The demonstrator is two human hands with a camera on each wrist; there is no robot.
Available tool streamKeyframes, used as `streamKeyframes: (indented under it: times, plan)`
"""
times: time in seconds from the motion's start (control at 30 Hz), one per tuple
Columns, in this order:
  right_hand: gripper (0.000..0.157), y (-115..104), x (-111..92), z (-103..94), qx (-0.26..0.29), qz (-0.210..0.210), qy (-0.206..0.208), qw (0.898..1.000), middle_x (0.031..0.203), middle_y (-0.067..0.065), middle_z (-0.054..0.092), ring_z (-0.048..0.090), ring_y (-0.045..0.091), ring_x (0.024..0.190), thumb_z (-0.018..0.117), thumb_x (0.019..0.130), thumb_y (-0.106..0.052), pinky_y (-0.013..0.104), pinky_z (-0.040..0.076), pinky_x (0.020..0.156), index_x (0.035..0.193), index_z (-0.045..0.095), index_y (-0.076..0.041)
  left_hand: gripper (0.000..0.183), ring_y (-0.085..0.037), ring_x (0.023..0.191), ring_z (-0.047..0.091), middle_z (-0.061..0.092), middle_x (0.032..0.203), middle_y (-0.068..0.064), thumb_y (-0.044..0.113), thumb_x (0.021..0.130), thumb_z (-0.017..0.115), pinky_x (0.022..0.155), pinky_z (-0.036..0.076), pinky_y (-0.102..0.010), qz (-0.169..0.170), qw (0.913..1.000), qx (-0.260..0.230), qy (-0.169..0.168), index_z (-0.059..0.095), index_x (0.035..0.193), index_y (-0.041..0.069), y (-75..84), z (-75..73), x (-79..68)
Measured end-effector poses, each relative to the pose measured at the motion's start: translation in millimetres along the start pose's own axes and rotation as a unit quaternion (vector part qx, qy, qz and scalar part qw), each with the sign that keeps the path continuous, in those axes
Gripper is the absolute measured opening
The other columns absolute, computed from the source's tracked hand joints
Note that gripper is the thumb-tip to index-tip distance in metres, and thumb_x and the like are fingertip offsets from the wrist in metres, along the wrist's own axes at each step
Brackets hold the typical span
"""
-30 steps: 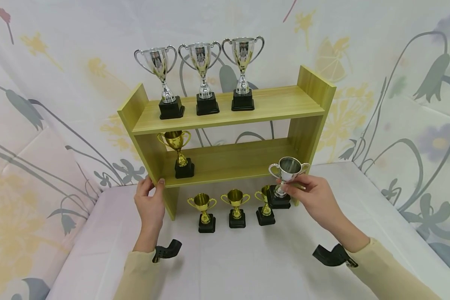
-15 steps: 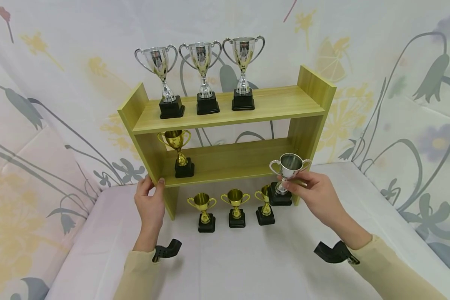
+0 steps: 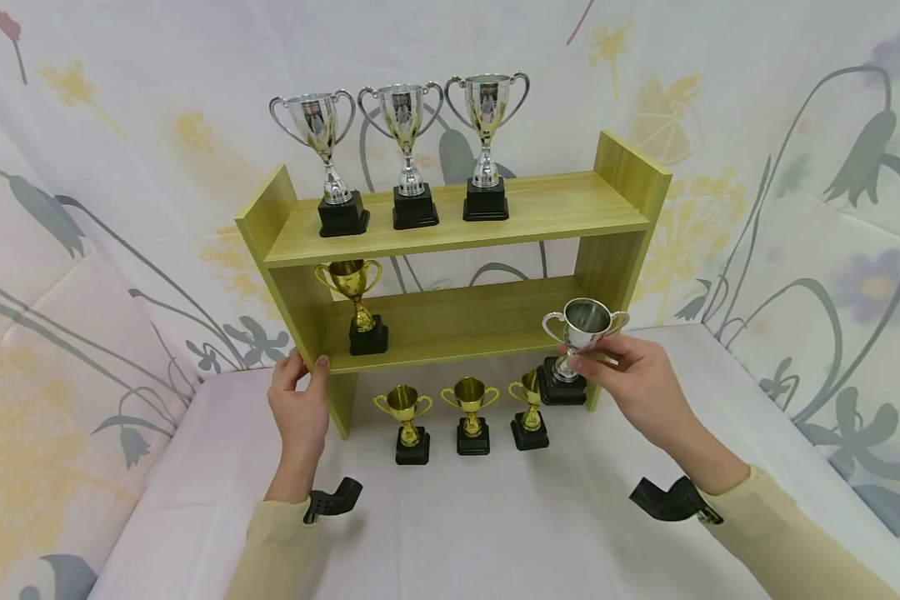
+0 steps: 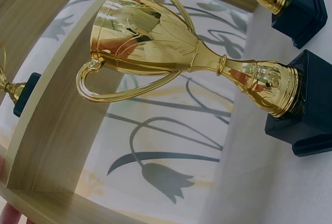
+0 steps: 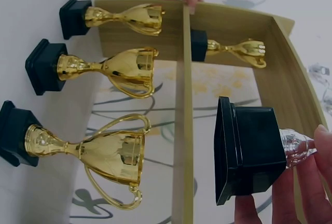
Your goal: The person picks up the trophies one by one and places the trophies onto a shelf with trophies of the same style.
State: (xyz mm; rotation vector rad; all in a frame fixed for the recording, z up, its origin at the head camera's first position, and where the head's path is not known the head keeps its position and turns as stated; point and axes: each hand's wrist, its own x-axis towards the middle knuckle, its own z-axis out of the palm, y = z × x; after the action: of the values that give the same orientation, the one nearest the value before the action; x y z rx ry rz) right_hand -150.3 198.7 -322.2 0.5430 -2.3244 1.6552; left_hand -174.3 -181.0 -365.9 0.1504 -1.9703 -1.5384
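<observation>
My right hand (image 3: 637,379) pinches the stem of a small silver trophy cup (image 3: 587,321), upright at the right front of the wooden shelf unit (image 3: 450,242). In the right wrist view the trophy's black base (image 5: 251,151) appears beside the middle board's edge, with fingers (image 5: 311,195) around the stem. My left hand (image 3: 300,408) grips the unit's left side panel, thumb at the front edge by the middle board. On that board's left end stands a gold trophy (image 3: 356,296). Three larger silver trophies, one of them the rightmost silver trophy (image 3: 486,133), line the top board.
Below the middle board, a row of gold trophies stands on the white tabletop: a left gold trophy (image 3: 407,417), a middle gold trophy (image 3: 471,412) and a right gold trophy (image 3: 529,412), partly hidden by the held base. A floral cloth (image 3: 780,167) hangs behind.
My right hand has raised the silver trophy slightly, shifting it a little right and toward the middle board. My left hand keeps its place on the side panel.
</observation>
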Motion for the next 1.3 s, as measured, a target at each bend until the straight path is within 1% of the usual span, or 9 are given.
streamKeyframes:
  times: [0.2, 0.47, 0.57, 0.7, 0.8, 0.97, 1.13, 1.23, 1.3]
  plan:
    - [0.017, -1.6, 1.4, -1.8, 0.008, -0.005, 0.004, 1.0, 0.101, 0.006, 0.075, 0.067, 0.006, 0.096, 0.068, 0.092, -0.002, 0.019, 0.053, 0.079, 0.107, 0.071, 0.006, 0.033, -0.012, 0.103, 0.052, 0.055, 0.108, -0.014, 0.002, 0.098, 0.058, 0.081, 0.046, -0.021, 0.003, 1.0, -0.002, 0.001, 0.064, 0.131, -0.001, 5.6, -1.2, -2.1]
    - [0.015, -3.9, 3.5, -6.0, 0.02, -0.014, 0.015, 1.0, 0.098, -0.003, 0.075, 0.068, 0.004, 0.096, 0.069, 0.091, 0.002, 0.019, 0.053, 0.078, 0.104, 0.069, 0.009, 0.033, -0.021, 0.107, 0.054, 0.056, 0.108, -0.009, 0.002, 0.098, 0.057, 0.082, 0.046, -0.023, 0.004, 1.0, 0.001, 0.0, 0.063, 0.13, -0.003, 6.5, -1.3, -3.0]
    - [0.015, -5.8, 4.6, -7.8, 0.021, -0.013, 0.019, 1.0, 0.099, -0.004, 0.075, 0.068, 0.004, 0.098, 0.069, 0.09, 0.002, 0.019, 0.053, 0.078, 0.104, 0.069, 0.009, 0.033, -0.019, 0.105, 0.054, 0.056, 0.108, -0.01, 0.002, 0.098, 0.057, 0.083, 0.046, -0.024, 0.002, 1.0, 0.003, 0.001, 0.064, 0.13, -0.003, 7.6, -1.1, -3.1]
    - [0.015, -8.4, 4.9, -10.3, -0.002, -0.011, 0.023, 1.0, 0.099, -0.004, 0.075, 0.067, 0.003, 0.098, 0.069, 0.091, 0.0, 0.018, 0.053, 0.078, 0.104, 0.07, 0.007, 0.033, -0.016, 0.104, 0.053, 0.056, 0.109, -0.011, 0.002, 0.098, 0.058, 0.083, 0.046, -0.023, -0.002, 1.0, 0.004, 0.002, 0.064, 0.13, -0.002, 8.1, -1.0, -3.3]
    - [0.016, -9.0, 5.1, -12.4, -0.019, -0.01, 0.026, 0.999, 0.099, -0.006, 0.075, 0.066, 0.003, 0.097, 0.069, 0.091, -0.002, 0.018, 0.052, 0.077, 0.105, 0.071, 0.006, 0.033, -0.019, 0.105, 0.054, 0.056, 0.108, -0.01, 0.002, 0.098, 0.058, 0.083, 0.046, -0.022, 0.001, 1.0, 0.001, 0.003, 0.064, 0.13, -0.003, 7.5, -1.2, -3.3]
    - [0.022, -8.8, 7.1, -15.8, -0.003, -0.021, 0.029, 0.999, 0.099, -0.005, 0.075, 0.066, 0.005, 0.099, 0.07, 0.09, 0.0, 0.019, 0.053, 0.081, 0.109, 0.068, 0.011, 0.032, -0.022, 0.106, 0.054, 0.056, 0.107, -0.009, 0.001, 0.098, 0.057, 0.081, 0.046, -0.021, 0.007, 0.9999, -0.007, 0.006, 0.064, 0.129, -0.004, 7.4, -1.1, -2.9]
    - [0.024, -10.3, 8.4, -18.4, 0.014, -0.032, 0.029, 0.999, 0.099, -0.004, 0.075, 0.066, 0.006, 0.101, 0.07, 0.089, 0.003, 0.02, 0.053, 0.083, 0.111, 0.067, 0.013, 0.032, -0.02, 0.104, 0.054, 0.056, 0.107, -0.01, 0.001, 0.097, 0.057, 0.081, 0.045, -0.022, 0.009, 0.9999, -0.005, 0.005, 0.064, 0.128, -0.004, 8.7, -0.8, -2.9]
    - [0.024, -12.1, 8.5, -19.8, 0.011, -0.033, 0.03, 0.999, 0.099, -0.004, 0.075, 0.067, 0.006, 0.1, 0.07, 0.089, 0.004, 0.02, 0.053, 0.083, 0.111, 0.067, 0.013, 0.032, -0.019, 0.104, 0.053, 0.056, 0.107, -0.01, 0.001, 0.098, 0.057, 0.081, 0.045, -0.022, 0.006, 1.0, -0.005, 0.006, 0.064, 0.129, -0.003, 6.0, -0.3, -1.9]
    - [0.023, -13.3, 8.6, -20.8, 0.001, -0.033, 0.032, 0.999, 0.098, -0.004, 0.075, 0.067, 0.006, 0.099, 0.07, 0.09, 0.003, 0.02, 0.053, 0.082, 0.11, 0.068, 0.012, 0.033, -0.019, 0.105, 0.053, 0.055, 0.107, -0.009, 0.002, 0.098, 0.057, 0.082, 0.045, -0.022, 0.001, 1.0, -0.007, 0.006, 0.064, 0.129, -0.002, -1.9, 0.8, 0.6]
